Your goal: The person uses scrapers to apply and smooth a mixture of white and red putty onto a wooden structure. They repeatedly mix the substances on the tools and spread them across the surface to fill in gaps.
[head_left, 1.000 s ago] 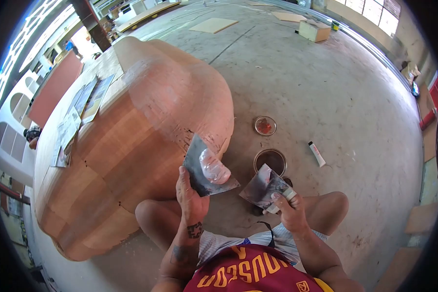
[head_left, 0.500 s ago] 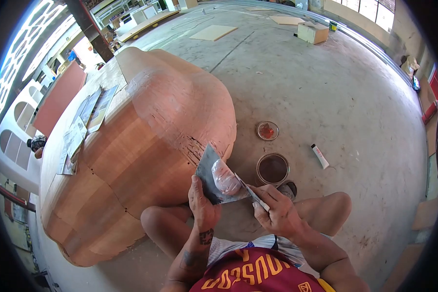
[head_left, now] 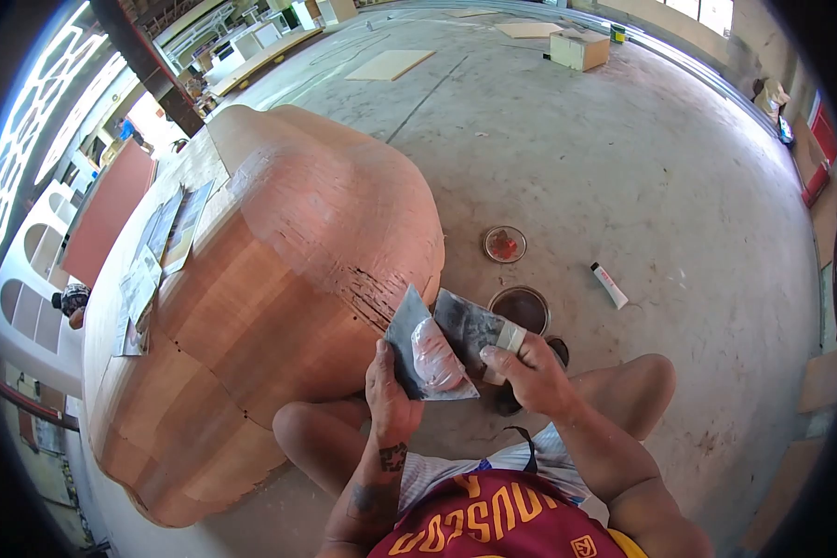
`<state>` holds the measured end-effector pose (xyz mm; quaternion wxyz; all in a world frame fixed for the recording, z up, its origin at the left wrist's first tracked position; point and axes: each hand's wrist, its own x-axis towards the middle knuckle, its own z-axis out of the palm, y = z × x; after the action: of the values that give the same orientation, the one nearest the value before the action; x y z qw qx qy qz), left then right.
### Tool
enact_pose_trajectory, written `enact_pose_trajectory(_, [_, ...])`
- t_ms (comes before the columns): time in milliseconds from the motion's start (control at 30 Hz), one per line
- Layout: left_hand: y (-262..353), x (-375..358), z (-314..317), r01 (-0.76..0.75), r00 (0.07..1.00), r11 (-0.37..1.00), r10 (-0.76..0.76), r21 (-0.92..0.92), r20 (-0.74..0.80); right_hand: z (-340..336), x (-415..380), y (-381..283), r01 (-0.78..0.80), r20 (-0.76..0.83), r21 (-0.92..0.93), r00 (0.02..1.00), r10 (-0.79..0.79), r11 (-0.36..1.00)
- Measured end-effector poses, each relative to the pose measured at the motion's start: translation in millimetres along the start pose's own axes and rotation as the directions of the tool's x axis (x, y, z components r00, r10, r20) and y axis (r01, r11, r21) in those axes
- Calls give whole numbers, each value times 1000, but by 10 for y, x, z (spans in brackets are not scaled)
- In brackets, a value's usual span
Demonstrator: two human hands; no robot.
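Note:
My left hand [head_left: 392, 400] grips a flat grey plate [head_left: 402, 327] by its lower edge. A mound of pink putty [head_left: 434, 353] sits on that plate. In my right hand [head_left: 538, 377] is a wide putty knife [head_left: 470, 327], its smeared dark blade turned flat beside the plate, tip close to the plate's right side. Just beyond both tools stands a large curved wooden form [head_left: 242, 279], coated with pinkish filler [head_left: 344, 200] on its rounded end. Dark open slits [head_left: 372, 293] show in its surface near the plate's upper corner.
An open can [head_left: 519, 305] stands on the floor behind the putty knife, partly hidden by it. Farther off lie a round lid with red paste [head_left: 505, 245] and a white tube [head_left: 609, 285]. Newspaper sheets [head_left: 163, 246] rest on the form. Another person's head [head_left: 71, 299] shows at left.
My right hand has turned the putty knife from edge-on against the putty to flat, moving its blade away to the right of the mound. The view has shifted slightly.

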<state>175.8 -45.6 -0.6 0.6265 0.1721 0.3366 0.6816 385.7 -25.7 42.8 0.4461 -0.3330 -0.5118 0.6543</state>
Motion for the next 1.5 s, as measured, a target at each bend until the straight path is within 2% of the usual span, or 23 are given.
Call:
enact_pose_trajectory(33, [24, -16, 41, -7, 1000, 1000, 7, 25, -27, 2, 34, 3, -8, 24, 64, 1000, 6, 998])
enact_pose_trajectory(100, [21, 11, -34, -98, 995, 989, 97, 114, 15, -80, 36, 79, -3, 17, 71, 1000, 1, 997])
enact_pose_trajectory(233, [-19, 53, -147, -220, 975, 950, 222, 219, 16, -49, -43, 123, 2, -18, 19, 1000, -2, 1000])
enact_pose_trajectory(333, [-96, 103, -127, -277, 957, 939, 289, 202, -32, -1, -111, 158, 40, -22, -113, 999, -42, 993])
enact_pose_trajectory(433, [-46, 138, -93, -312, 947, 926, 320, 212, -6, -35, -193, 145, 246, 126, -444, 969, -212, 862])
enact_pose_trajectory(467, [-5, 149, -62, -296, 952, 934, 306, 198, -21, -75, -230, 104, 196, 153, -517, 979, -135, 833])
enact_pose_trajectory(567, [80, 152, -18, -269, 958, 949, 281, 167, -52, -279, -324, 312, -116, -43, -502, 993, 109, 857])
enact_pose_trajectory(667, [103, 180, -35, -291, 951, 941, 304, 174, -51, -436, -391, 373, -218, -166, -101, 966, 199, 971])
enact_pose_trajectory(767, [104, 186, -53, -316, 939, 920, 338, 234, -58, -294, -436, 337, -162, -142, 283, 968, 208, 945])
enact_pose_trajectory(867, [77, 182, -64, -369, 903, 849, 424, 378, -70, -150, -426, 306, -284, -102, 392, 932, 348, 875])
enact_pose_trajectory(933, [74, 133, -20, -408, 869, 773, 492, 487, -53, -98, -404, 365, -252, -81, 413, 947, 311, 875])
enact_pose_trajectory(1033, [49, 53, -48, -449, 812, 529, 578, 720, 82, -11, -348, 463, -188, -92, 407, 965, 245, 894])
enact_pose_trajectory(1133, [2, -20, 102, -540, 765, 428, 608, 725, 212, 3, -292, 590, -121, -80, 414, 982, 169, 902])
enact_pose_trajectory(1200, [-8, -98, 9, -532, 740, 206, 583, 821, 334, 45, -264, 610, -94, -79, 472, 986, 148, 877])
enact_pose_trajectory(1267, [-3, -182, -58, -539, 753, 108, 507, 835, 420, 129, -226, 593, -78, -100, 566, 982, 163, 820])
enact_pose_trajectory(1367, [41, -345, -85, -573, 789, 155, 372, 805, 489, 152, -208, 574, -97, -140, 610, 963, 228, 787])
enact_pose_trajectory(1433, [47, -424, -192, -589, 788, 155, 327, 793, 521, 53, -274, 688, -39, -195, 635, 958, 209, 771])
enact_pose_trajectory(1467, [111, -463, -288, -591, 795, 117, 250, 798, 552, -32, -284, 736, -4, -224, 644, 955, 194, 765])
enact_pose_trajectory(1500, [182, -441, -434, -539, 814, 55, 289, 841, 503, -103, -259, 747, 4, -229, 631, 957, 181, 776])
